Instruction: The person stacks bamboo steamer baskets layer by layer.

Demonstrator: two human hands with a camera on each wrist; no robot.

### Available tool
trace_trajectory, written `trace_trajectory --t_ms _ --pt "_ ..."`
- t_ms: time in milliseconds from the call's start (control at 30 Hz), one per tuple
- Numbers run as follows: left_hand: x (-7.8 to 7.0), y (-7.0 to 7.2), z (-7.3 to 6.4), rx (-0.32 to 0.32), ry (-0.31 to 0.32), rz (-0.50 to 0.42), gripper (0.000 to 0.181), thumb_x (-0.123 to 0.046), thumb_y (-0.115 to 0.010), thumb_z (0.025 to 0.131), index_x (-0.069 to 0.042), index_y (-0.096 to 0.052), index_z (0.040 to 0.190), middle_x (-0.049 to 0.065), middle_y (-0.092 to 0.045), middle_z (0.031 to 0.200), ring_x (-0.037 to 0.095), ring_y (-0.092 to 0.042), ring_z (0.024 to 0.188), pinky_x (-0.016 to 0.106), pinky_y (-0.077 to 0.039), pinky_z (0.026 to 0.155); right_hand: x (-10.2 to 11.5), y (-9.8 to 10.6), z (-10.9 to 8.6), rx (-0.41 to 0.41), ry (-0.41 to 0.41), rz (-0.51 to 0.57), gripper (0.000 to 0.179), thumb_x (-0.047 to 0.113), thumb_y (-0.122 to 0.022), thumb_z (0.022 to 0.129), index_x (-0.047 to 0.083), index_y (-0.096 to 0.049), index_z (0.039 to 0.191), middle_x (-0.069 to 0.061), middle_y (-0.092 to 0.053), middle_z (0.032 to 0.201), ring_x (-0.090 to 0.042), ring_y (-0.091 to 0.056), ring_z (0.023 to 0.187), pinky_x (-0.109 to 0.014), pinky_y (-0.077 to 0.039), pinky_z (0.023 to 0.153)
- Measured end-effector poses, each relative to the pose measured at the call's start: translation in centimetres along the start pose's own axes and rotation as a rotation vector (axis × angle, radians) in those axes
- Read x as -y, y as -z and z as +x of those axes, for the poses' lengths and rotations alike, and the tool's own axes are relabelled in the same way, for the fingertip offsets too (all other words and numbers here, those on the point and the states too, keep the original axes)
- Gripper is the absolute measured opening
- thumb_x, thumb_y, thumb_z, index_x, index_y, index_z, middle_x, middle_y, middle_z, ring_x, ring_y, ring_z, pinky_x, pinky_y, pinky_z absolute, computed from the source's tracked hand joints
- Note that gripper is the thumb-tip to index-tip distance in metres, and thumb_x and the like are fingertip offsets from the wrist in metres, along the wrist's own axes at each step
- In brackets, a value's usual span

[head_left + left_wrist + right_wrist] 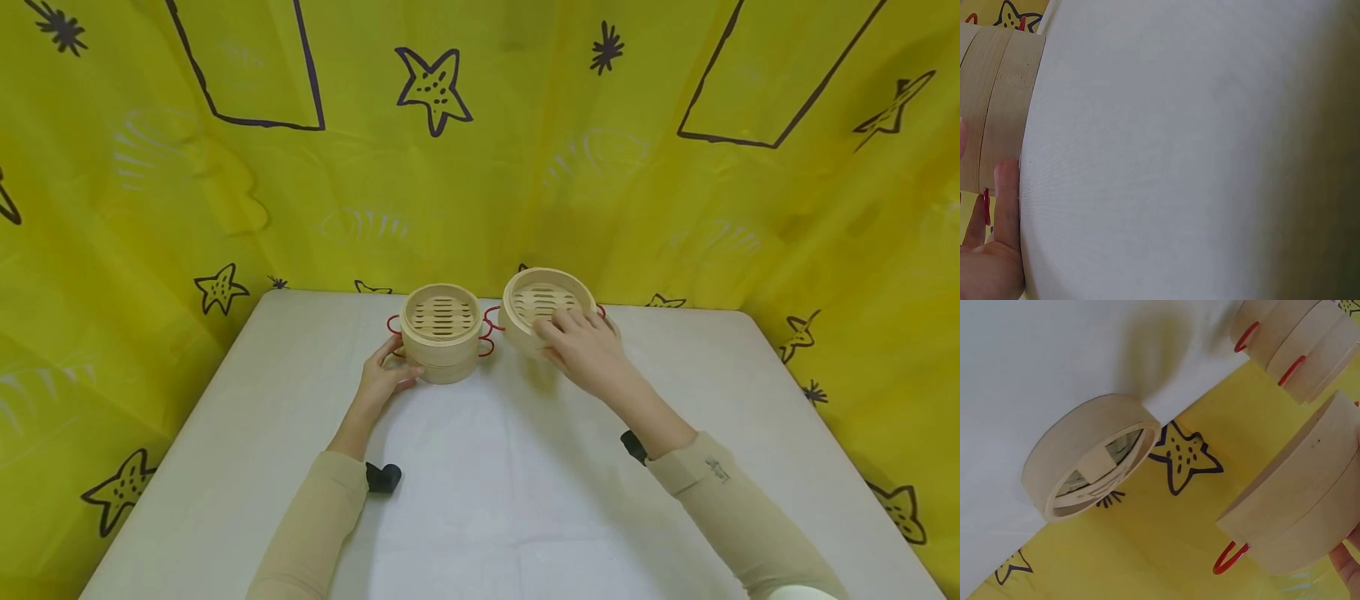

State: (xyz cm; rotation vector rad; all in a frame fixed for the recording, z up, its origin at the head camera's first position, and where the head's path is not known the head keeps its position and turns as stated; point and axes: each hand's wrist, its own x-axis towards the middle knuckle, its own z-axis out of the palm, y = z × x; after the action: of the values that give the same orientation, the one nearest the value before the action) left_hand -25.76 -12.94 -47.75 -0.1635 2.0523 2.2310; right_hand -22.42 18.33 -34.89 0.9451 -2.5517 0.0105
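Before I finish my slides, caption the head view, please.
Right hand holds up a tilted basket; left hand touches stacked baskets.

Yellow sheeting (480, 192) printed with dark-outlined starfish (433, 87) surrounds a white table (465, 475) on 3 sides.

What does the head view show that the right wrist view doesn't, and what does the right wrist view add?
Only the head view: the left hand touching the steamer stack, the slatted insides of that stack and of the held steamer, and both sleeves.

Only the right wrist view: the open face of a separate round bamboo piece, which the right hand mostly hides in the head view.

Both: the stack, the held steamer, part of the right hand, red handles, the white table and the yellow backdrop.
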Motion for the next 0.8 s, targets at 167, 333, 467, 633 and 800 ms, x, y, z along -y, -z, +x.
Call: trace_trajectory --t_ms 167,333,467,633,800 --pt "-0.2 -0.1 -0.1 -0.002 0.003 -0.017 0.081 0.009 -0.069 0.073 -0.014 -0.034 0.142 0.005 -0.026 0.146 0.026 -0.039 0.120 0.028 -0.055 0.074 0.5 0.0 0.8 0.005 0.012 0.006 0.031 0.019 -0.069 0.081 0.012 -0.052 0.106 -0.008 -0.047 0.090 -0.029 -0.045 0.093 -0.040 -0.039 0.079" --pt "-0.2 0.0 -0.1 0.000 -0.001 -0.026 0.080 0.009 -0.069 0.073 -0.014 -0.034 0.142 0.005 -0.028 0.145 0.026 -0.040 0.119 0.027 -0.056 0.074 0.9 -0.2 1.8 -0.010 0.025 -0.005 0.030 0.019 -0.068 0.081 0.012 -0.051 0.105 -0.007 -0.047 0.090 -0.029 -0.045 0.094 -0.040 -0.039 0.081" --pt "-0.1 0.0 -0.1 0.000 0.000 -0.023 0.080 0.009 -0.069 0.073 -0.014 -0.034 0.142 0.005 -0.028 0.145 0.027 -0.041 0.119 0.028 -0.055 0.074 1.4 -0.4 2.6 -0.014 0.035 -0.023 0.030 0.020 -0.068 0.082 0.012 -0.051 0.105 -0.006 -0.046 0.090 -0.027 -0.045 0.094 -0.039 -0.039 0.081" --pt "-0.1 0.0 -0.1 0.001 0.005 -0.006 0.080 0.007 -0.070 0.074 -0.015 -0.034 0.142 0.005 -0.027 0.146 0.028 -0.040 0.119 0.028 -0.055 0.076 2.0 -0.6 3.5 0.014 0.034 -0.018 0.029 0.023 -0.066 0.084 0.013 -0.050 0.107 -0.006 -0.046 0.091 -0.027 -0.045 0.095 -0.038 -0.039 0.081" --pt "-0.1 0.0 0.0 -0.003 0.008 -0.012 0.081 0.007 -0.070 0.073 -0.015 -0.033 0.142 0.005 -0.028 0.145 0.028 -0.042 0.118 0.027 -0.055 0.074 2.6 -0.8 4.4 0.040 0.032 -0.010 0.028 0.025 -0.063 0.086 0.013 -0.049 0.108 -0.005 -0.045 0.091 -0.026 -0.044 0.096 -0.037 -0.039 0.082"
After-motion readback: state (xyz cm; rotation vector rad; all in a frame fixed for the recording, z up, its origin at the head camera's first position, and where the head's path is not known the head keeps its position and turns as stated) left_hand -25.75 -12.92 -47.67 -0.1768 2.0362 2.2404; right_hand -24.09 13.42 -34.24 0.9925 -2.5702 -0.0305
